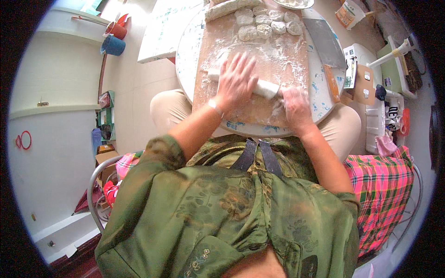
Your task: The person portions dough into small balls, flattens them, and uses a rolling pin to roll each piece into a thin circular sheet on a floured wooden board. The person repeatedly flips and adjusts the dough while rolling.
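Observation:
A pale, floured cylinder (267,89), seemingly a rolling pin, lies slantwise on a wooden board (260,116) in front of me. My left hand (237,78) rests flat across its middle, fingers stretched and spread. At its right end my right hand (296,106) is curled and somewhat blurred; what lies under those fingers is hidden. Toward the far side of the board sit several floured dough pieces (264,30) in rows. Behind them is a long dough roll (231,10). Loose flour (278,48) is scattered over the wood.
The board stands on a round table (318,107) between my knees. A cleaver (323,41) with a wooden handle lies at the right. Part of a bowl (295,3) holding flour shows at the top. A white foam slab (167,29) and a blue bucket (113,45) are leftward.

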`<move>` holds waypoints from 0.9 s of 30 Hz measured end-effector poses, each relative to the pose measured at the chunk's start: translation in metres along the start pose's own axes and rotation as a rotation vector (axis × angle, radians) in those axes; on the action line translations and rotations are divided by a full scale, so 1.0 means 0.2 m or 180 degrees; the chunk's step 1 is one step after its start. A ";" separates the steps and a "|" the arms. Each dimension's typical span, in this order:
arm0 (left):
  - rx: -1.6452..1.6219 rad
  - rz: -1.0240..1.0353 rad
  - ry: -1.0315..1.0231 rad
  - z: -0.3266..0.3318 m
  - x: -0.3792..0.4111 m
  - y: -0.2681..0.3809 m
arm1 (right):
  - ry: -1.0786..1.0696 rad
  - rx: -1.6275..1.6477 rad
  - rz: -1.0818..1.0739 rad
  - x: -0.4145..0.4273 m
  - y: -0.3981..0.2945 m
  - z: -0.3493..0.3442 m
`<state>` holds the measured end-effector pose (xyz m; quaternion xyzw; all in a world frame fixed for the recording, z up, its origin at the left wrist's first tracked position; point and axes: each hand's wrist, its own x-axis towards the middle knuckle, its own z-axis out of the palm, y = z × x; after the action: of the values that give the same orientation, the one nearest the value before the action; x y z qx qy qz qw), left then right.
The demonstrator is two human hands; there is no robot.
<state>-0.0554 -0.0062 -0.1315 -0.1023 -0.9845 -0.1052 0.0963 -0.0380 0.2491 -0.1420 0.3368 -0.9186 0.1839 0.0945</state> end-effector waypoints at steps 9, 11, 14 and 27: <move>0.0104 -0.0574 0.0394 -0.13 0.10 -0.26 | 0.0121 -0.0181 0.0048 0.13 0.06 0.07; 0.0163 -0.0561 -0.0029 -0.18 -0.21 -0.21 | -0.0149 0.0096 0.0019 0.02 -0.02 0.01; 0.0278 -0.0866 -0.0072 -0.14 -0.38 -0.13 | -0.0090 -0.0112 -0.0127 -0.07 -0.05 0.02; 0.0105 -0.0504 0.0209 -0.04 -0.26 0.08 | 0.0270 -0.0214 -0.0240 0.02 -0.12 0.07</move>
<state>-0.0004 -0.0031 -0.1317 -0.0190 -0.9874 -0.0995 0.1217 -0.0256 0.2234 -0.1475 0.3596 -0.9061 0.1634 0.1515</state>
